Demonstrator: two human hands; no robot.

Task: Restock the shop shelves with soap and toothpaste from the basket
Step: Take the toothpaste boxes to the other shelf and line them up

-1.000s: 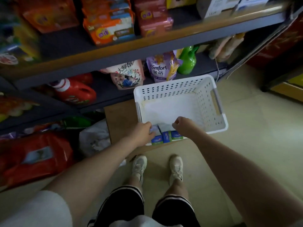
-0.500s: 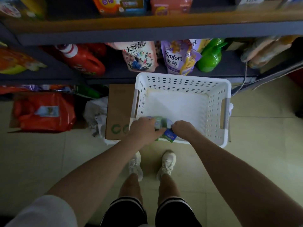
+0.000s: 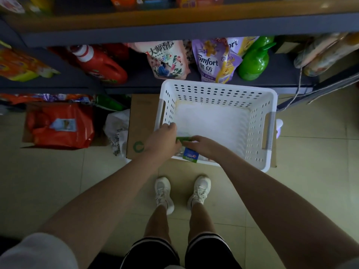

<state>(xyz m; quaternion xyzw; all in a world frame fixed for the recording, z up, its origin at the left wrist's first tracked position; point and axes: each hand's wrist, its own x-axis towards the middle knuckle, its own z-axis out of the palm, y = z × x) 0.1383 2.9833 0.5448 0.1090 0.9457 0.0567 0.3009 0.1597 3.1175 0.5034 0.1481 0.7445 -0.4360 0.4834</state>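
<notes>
Boxes: small cardboard cartons (image 3: 190, 153), one with a blue and green printed face, another showing a green edge (image 3: 183, 139), lie bunched at the near wall inside the basket, directly under both hands.
Long axis: the blue-faced carton seems to stand on end with its printed face up toward the camera; how the green one lies cannot be told, since fingers cover most of it.
Left hand: the left hand (image 3: 164, 140) reaches over the near-left rim, fingers curled down onto the green carton, apparently gripping it.
Right hand: the right hand (image 3: 204, 145) lies palm down across the cartons, fingers bent over their tops toward the left hand; it looks closed on them, though the underside of the grip is hidden.
Nearer hand: both touch the cluster, so either could lift; the cartons sit between the two sets of fingertips.
Basket: the white plastic basket (image 3: 270, 131) is rectangular, with perforated walls, slotted grey handles and a smooth floor that is otherwise bare.
Support: the basket rests on a brown cardboard box (image 3: 138, 129) on a pale tiled floor.
Shelves: the dark metal shelf (image 3: 147, 82) just beyond the basket carries a glossy red jug, soft printed refill pouches and a green bottle.
</notes>
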